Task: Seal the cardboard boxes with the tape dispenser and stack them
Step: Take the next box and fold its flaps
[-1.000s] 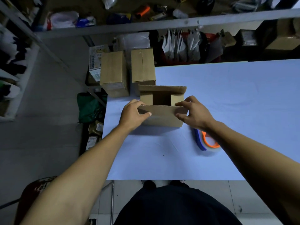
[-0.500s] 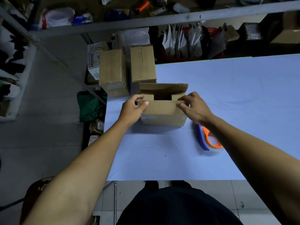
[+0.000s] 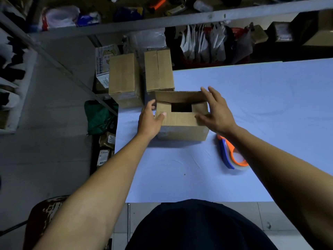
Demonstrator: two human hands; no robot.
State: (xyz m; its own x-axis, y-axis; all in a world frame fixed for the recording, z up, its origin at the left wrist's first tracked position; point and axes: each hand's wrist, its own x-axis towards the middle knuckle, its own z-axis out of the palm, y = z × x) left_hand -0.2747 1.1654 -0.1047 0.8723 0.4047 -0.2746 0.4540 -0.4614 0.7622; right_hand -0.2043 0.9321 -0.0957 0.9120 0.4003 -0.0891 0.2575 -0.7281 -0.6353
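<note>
**Q:** On the table, what sits where?

**A:** Near the left end of the pale blue table [image 3: 252, 98] stands an open cardboard box [image 3: 182, 131]. Its near flap is folded down flat; its far flap stands upright. The two side flaps lie inward, leaving a dark rectangular gap between them. Nothing can be made out inside that gap.

**Q:** And the hands?

**A:** The left hand [image 3: 150, 120] rests against the box's left end, thumb pressed on the near flap, fingers curled around the corner. The right hand [image 3: 215, 112] is spread, fingers straight, reaching over the right end toward the upright far flap; whether it touches is unclear.

**Q:** Where is the tape?

**A:** The tape dispenser [image 3: 232, 156], blue and orange with a clear roll, lies on the table just right of the box, near the right forearm.

**Q:** Other boxes?

**A:** Two closed boxes [image 3: 158, 69] stand side by side at the far left corner, just beyond the open one.
</note>
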